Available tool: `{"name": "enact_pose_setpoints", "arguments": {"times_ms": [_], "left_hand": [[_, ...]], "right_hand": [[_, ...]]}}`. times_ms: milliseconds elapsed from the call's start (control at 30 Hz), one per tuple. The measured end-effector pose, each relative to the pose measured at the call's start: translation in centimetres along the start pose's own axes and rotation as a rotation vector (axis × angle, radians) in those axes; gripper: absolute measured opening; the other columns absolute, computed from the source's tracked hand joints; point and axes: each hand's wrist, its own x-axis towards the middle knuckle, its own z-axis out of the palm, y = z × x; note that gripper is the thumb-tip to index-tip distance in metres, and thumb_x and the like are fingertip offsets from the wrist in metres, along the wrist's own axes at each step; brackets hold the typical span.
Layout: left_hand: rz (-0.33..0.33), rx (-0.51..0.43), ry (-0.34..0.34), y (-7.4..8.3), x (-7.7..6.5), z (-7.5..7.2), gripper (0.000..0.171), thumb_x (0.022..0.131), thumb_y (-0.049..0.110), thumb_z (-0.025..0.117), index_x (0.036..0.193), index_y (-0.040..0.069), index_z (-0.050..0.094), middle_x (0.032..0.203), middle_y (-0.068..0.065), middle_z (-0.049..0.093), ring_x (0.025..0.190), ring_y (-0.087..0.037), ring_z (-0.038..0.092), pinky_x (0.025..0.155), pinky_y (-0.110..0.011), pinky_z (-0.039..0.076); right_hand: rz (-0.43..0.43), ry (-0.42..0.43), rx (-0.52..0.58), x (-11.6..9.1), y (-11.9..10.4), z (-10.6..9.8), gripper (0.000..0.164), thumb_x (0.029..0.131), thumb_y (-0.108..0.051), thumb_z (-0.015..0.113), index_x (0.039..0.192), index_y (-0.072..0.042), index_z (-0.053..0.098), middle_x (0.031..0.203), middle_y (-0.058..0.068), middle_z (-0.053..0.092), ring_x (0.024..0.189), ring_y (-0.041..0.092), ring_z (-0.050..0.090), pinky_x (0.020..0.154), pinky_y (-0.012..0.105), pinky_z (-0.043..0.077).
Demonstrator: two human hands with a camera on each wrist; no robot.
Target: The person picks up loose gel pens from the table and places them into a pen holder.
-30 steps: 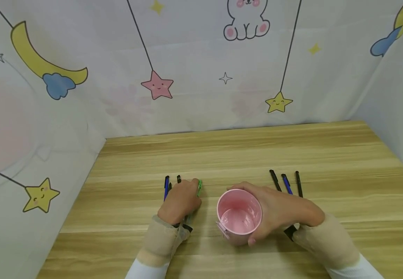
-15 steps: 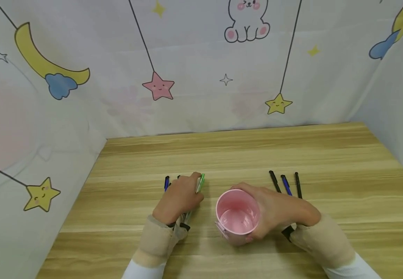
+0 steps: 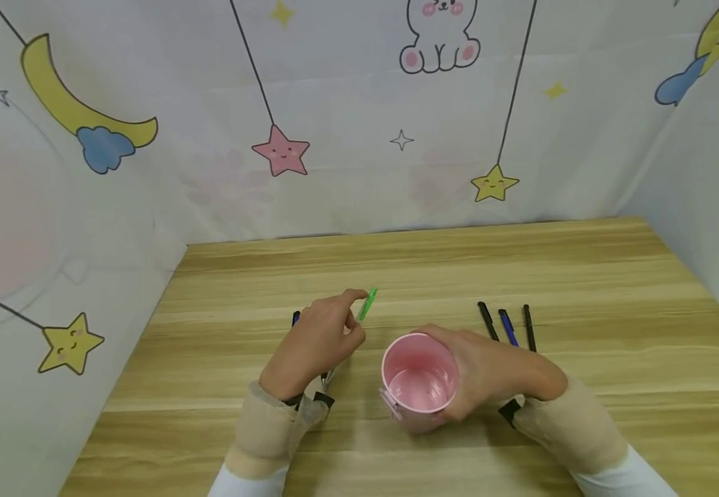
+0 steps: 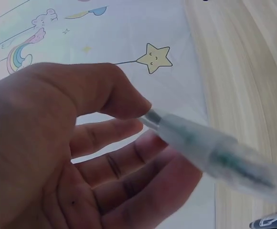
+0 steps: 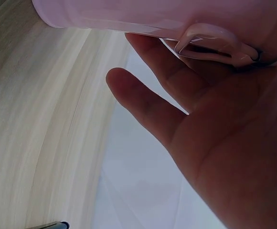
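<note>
My left hand (image 3: 318, 338) pinches a pen (image 3: 368, 304) with a green end between thumb and fingers, up off the table. In the left wrist view the pen (image 4: 196, 143) shows a whitish grip and a clear, blurred tip slanting down to the right. My right hand (image 3: 490, 366) grips a small pink pail (image 3: 418, 422) from its right side. The pail stands upright, mouth upward, with nothing inside. In the right wrist view a looped lug (image 5: 215, 43) shows on the pail's wall beside the palm, and one finger stands away from it.
Right of the pail lie a black pen (image 3: 487, 321), a blue pen (image 3: 508, 326) and another black pen (image 3: 530, 328), partly behind the right hand. A dark pen end (image 3: 295, 317) shows past the left hand. Cartoon-printed cloth (image 3: 359, 186) borders the wooden table (image 3: 409, 262).
My left hand has lifted the green-ended pen from beside the other pens and moved slightly up and rightward with it. The right hand still grips the pail, nearly in place.
</note>
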Motion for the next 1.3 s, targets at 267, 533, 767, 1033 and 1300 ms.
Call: {"name": "enact_pose_setpoints", "arguments": {"times_ms": [267, 533, 767, 1033, 1300], "left_hand": [[0.049, 0.004, 0.059, 0.1, 0.2, -0.4, 0.047, 0.078, 0.005, 0.052, 0.125, 0.005, 0.054, 0.077, 0.007, 0.056, 0.051, -0.005, 0.043, 0.050, -0.026, 0.043], [0.035, -0.079, 0.078, 0.7, 0.4, -0.9, 0.047, 0.079, 0.009, 0.053, 0.126, 0.006, 0.053, 0.078, 0.006, 0.054, 0.049, 0.001, 0.046, 0.047, -0.024, 0.045], [0.006, -0.180, 0.095, 1.2, 0.4, -1.1, 0.044, 0.080, 0.011, 0.053, 0.124, 0.013, 0.051, 0.084, 0.008, 0.053, 0.058, 0.003, 0.052, 0.050, -0.023, 0.049], [0.019, -0.268, 0.108, 1.5, 0.4, -1.2, 0.044, 0.080, 0.012, 0.054, 0.123, 0.018, 0.048, 0.084, 0.007, 0.055, 0.059, 0.001, 0.054, 0.049, -0.024, 0.050], [0.022, -0.277, 0.125, 1.8, 0.4, -1.4, 0.043, 0.080, 0.014, 0.054, 0.121, 0.018, 0.046, 0.083, 0.008, 0.055, 0.061, -0.001, 0.055, 0.052, -0.024, 0.051]], "right_hand": [[-0.005, -0.011, 0.056, 0.0, 0.0, -0.1, 0.086, 0.056, -0.032, 0.088, 0.129, -0.020, 0.044, 0.117, 0.001, 0.059, 0.104, 0.019, 0.055, 0.086, 0.045, 0.049], [0.004, -0.015, 0.072, 0.1, -0.1, -0.2, 0.086, 0.056, -0.031, 0.088, 0.129, -0.020, 0.044, 0.117, 0.001, 0.059, 0.104, 0.019, 0.055, 0.086, 0.045, 0.050], [0.007, -0.011, 0.050, 0.1, 0.0, -0.4, 0.085, 0.056, -0.034, 0.088, 0.128, -0.020, 0.045, 0.117, 0.000, 0.059, 0.104, 0.018, 0.054, 0.086, 0.045, 0.049], [0.025, -0.017, 0.062, 0.1, 0.1, -0.4, 0.086, 0.056, -0.034, 0.088, 0.128, -0.020, 0.045, 0.117, 0.000, 0.060, 0.104, 0.018, 0.055, 0.086, 0.044, 0.049], [0.028, -0.019, 0.067, 0.1, 0.1, -0.3, 0.085, 0.056, -0.032, 0.088, 0.128, -0.019, 0.045, 0.116, 0.001, 0.059, 0.103, 0.019, 0.055, 0.086, 0.044, 0.050]]}}
